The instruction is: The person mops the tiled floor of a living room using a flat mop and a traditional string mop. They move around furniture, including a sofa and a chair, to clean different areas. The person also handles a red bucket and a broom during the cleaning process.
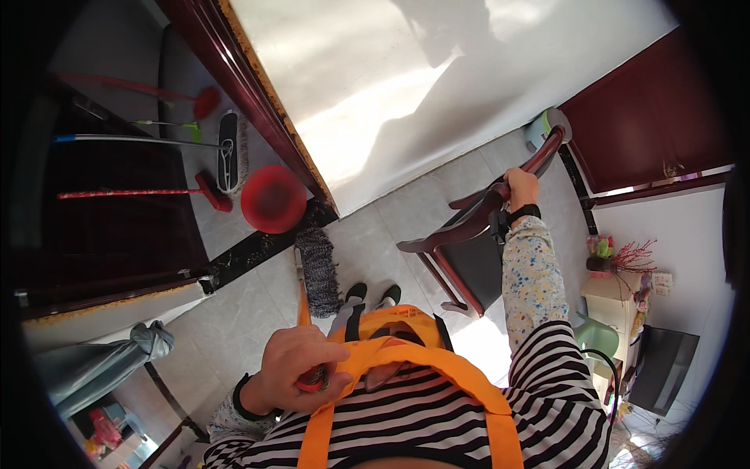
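Here, the right hand (522, 190), right of centre in the frame, is clamped around the dark-red wooden frame of the black-seated chair (473, 266). At lower centre, the left hand (301, 367) curls tightly round the handle of the grey mop (318, 270), its shaggy head on the tiled floor (387, 223).

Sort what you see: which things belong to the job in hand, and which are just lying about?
Belong to the job: grey shaggy mop, held in the left hand; dark wooden armchair, gripped by the right hand.

Just about: red tub, red broom, blue-handled flat mop, knotted curtain, television.
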The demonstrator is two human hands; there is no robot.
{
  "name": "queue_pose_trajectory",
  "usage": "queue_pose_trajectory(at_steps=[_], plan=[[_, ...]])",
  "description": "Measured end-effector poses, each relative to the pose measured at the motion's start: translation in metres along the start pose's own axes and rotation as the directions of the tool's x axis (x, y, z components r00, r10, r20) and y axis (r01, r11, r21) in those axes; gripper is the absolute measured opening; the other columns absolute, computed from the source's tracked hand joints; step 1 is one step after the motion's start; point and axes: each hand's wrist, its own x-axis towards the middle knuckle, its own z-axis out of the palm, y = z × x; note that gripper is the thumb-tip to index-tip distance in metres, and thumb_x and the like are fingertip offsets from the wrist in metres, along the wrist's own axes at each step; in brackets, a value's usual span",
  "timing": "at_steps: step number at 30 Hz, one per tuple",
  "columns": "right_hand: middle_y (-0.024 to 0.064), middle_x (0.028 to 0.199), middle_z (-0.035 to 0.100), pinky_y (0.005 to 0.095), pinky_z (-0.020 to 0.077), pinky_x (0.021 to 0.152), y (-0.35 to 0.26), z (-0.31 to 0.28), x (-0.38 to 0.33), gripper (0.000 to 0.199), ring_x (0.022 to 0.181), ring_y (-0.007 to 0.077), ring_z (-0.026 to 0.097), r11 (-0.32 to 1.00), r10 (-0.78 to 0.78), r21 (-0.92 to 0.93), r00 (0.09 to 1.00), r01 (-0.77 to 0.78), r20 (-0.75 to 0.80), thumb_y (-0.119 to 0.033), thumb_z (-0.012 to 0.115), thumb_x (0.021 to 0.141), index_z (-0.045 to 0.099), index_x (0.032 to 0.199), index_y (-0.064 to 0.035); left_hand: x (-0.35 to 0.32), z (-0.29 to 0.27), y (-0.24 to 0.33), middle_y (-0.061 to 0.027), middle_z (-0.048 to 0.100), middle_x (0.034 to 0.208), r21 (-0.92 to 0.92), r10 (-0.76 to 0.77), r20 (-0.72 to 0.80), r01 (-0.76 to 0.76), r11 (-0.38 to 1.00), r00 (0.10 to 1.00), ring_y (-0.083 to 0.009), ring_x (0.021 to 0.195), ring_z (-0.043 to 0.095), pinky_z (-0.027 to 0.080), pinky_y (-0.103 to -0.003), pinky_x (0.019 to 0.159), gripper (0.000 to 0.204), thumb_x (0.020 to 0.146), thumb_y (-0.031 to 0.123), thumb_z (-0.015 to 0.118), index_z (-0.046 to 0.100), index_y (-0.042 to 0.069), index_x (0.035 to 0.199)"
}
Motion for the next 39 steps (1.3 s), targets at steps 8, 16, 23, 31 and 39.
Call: queue_pose_trajectory(at_steps=[8, 16, 23, 31, 39], plan=[[0.0080, 0.077, 0.057, 0.0396, 0.0455, 0.057, -0.055, 0.085, -0.008, 0.037, 0.061, 0.0233, 0.053, 0.987, -0.041, 0.160, 0.977, 0.008, 0.210, -0.024, 0.076, 0.078, 0.062, 0.092, 0.0071, -0.032, -0.031, 0.006, -0.0018, 0.058, 0.064, -0.065, -0.013, -0.006, 0.013, 0.998, 1.000, -0.0203, 0.050, 0.052, 0.039, -0.030, 0.048, 0.032, 0.073, 0.011, 0.083, 0.065, 0.007, 0.100], [0.0005, 0.095, 0.063, 0.0307, 0.0508, 0.063, 0.047, 0.066, -0.076, 0.085, 0.074, 0.0099, 0.055, 0.997, -0.003, 0.071, 0.900, -0.031, 0.436, -0.024, 0.082, 0.076, 0.040, 0.147, -0.0030, -0.042, -0.050, 0.009, -0.0024, 0.058, 0.066, -0.091, -0.019, -0.060, 0.013, 0.996, 0.998, -0.0204, 0.052, 0.053, 0.040, -0.030, 0.048, 0.030, 0.075, 0.010, 0.082, 0.065, 0.006, 0.099], [0.0288, 0.125, 0.062, 0.0395, 0.0502, 0.095, 0.052, 0.136, -0.091, 0.094, 0.113, 0.0385, 0.064, 0.943, -0.296, -0.096, 0.933, 0.320, 0.203, -0.030, 0.085, 0.065, 0.042, 0.139, 0.0095, -0.035, -0.045, 0.000, -0.0047, 0.059, 0.065, -0.122, -0.028, 0.006, 0.028, 0.992, 1.000, -0.0208, 0.052, 0.055, 0.041, -0.030, 0.050, 0.030, 0.072, 0.006, 0.082, 0.065, 0.004, 0.097], [0.0197, 0.111, 0.069, 0.0411, 0.0521, 0.090, 0.084, 0.088, -0.155, 0.070, 0.103, 0.0367, 0.066, 0.880, -0.393, -0.020, 0.751, 0.475, 0.530, -0.033, 0.077, 0.068, 0.058, 0.128, -0.0026, 0.006, -0.016, -0.030, -0.0053, 0.062, 0.066, -0.121, -0.115, 0.427, 0.183, 0.976, 0.897, -0.0193, 0.056, 0.061, 0.045, -0.029, 0.053, 0.033, 0.072, 0.006, 0.082, 0.064, 0.003, 0.100], [0.0157, 0.126, 0.062, 0.0429, 0.0453, 0.100, 0.142, 0.058, -0.348, 0.074, 0.115, 0.0366, 0.056, 0.696, -0.577, 0.330, 0.223, 0.638, 0.786, -0.018, 0.079, 0.070, 0.053, 0.138, -0.0095, 0.072, 0.038, 0.058, -0.0038, 0.064, 0.066, -0.593, 0.308, 0.548, 0.101, 0.799, 0.778, -0.0144, 0.051, 0.057, 0.044, -0.028, 0.050, 0.041, 0.077, 0.008, 0.084, 0.060, 0.000, 0.109]])
